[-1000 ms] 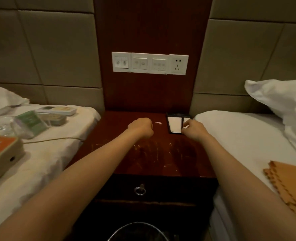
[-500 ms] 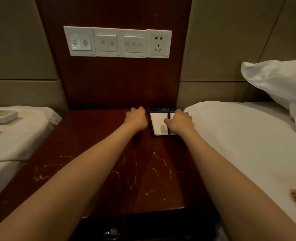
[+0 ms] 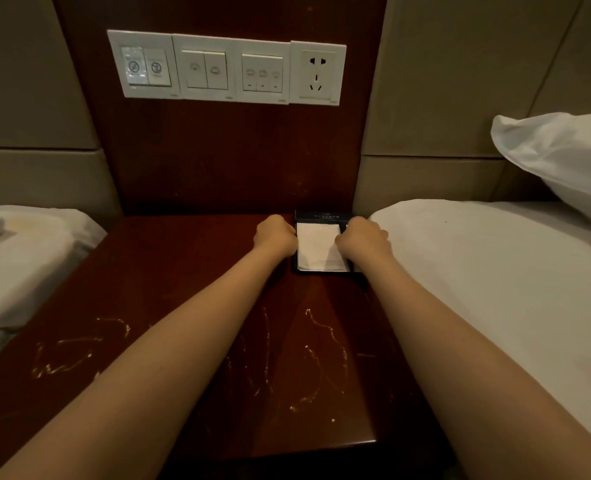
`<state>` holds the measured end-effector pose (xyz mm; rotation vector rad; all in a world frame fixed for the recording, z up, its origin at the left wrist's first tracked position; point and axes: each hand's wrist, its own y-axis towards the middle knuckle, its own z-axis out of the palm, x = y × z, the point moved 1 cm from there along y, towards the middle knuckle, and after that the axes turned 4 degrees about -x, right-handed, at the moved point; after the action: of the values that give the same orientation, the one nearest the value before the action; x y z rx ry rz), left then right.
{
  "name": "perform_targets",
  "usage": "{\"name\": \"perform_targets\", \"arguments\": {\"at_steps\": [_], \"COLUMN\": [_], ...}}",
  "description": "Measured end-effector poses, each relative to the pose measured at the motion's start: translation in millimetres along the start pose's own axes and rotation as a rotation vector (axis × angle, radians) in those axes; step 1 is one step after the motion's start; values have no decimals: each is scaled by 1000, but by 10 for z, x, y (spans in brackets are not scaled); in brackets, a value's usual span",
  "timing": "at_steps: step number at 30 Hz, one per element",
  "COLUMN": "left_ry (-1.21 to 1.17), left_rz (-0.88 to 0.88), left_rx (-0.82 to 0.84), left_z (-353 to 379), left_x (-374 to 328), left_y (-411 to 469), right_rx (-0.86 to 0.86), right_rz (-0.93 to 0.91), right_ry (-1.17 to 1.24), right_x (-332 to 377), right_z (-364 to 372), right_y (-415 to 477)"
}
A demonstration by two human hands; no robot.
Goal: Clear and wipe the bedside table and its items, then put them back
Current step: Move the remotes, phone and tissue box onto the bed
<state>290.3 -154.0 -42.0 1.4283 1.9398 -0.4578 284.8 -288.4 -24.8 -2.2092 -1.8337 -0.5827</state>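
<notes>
Your left hand [image 3: 276, 235] has reached the notepad tray [image 3: 318, 249], curled, its grip hidden; your right hand [image 3: 363, 239] pinches the right edge. Lifting it off the counter [image 3: 183, 289] looks imminent.

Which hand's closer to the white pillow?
Right. The right hand is at the notepad tray's right edge, below-left of the pillow; left hand is at the tray's left edge, farther off.

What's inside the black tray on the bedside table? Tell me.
White paper lies inside the black tray. The right hand covers the tray's right part, so anything there is hidden.
</notes>
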Motion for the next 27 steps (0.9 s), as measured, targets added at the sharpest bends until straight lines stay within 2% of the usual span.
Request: {"name": "perform_targets", "arguments": {"at_steps": [4,10,16,20,24,27], "left_ry": [-136,-292,-282,-263,-263,-271], "left_rz": [-126,-221,-215,-228,-219,-151], "left_rx": [-11,-11,-55,-29,-12,79], "left_z": [-25,-89,-105,-213,-389,-565], "left_x": [20,120,153,176,290,411], "left_y": [-2,-42,-163,-346,-623,-926], "right_rx": [-39,-60,-107,-134,-53,24], "right_rz": [65,133,150,187,246,287], "right_ry": [139,298,396,527,650,743], "right_x": [-29,-55,-152,-156,-183,-207], "right_z": [-49,-89,-98,-90,-148,-147], "right_y": [67,66,-59,-197,-447,-714]}}
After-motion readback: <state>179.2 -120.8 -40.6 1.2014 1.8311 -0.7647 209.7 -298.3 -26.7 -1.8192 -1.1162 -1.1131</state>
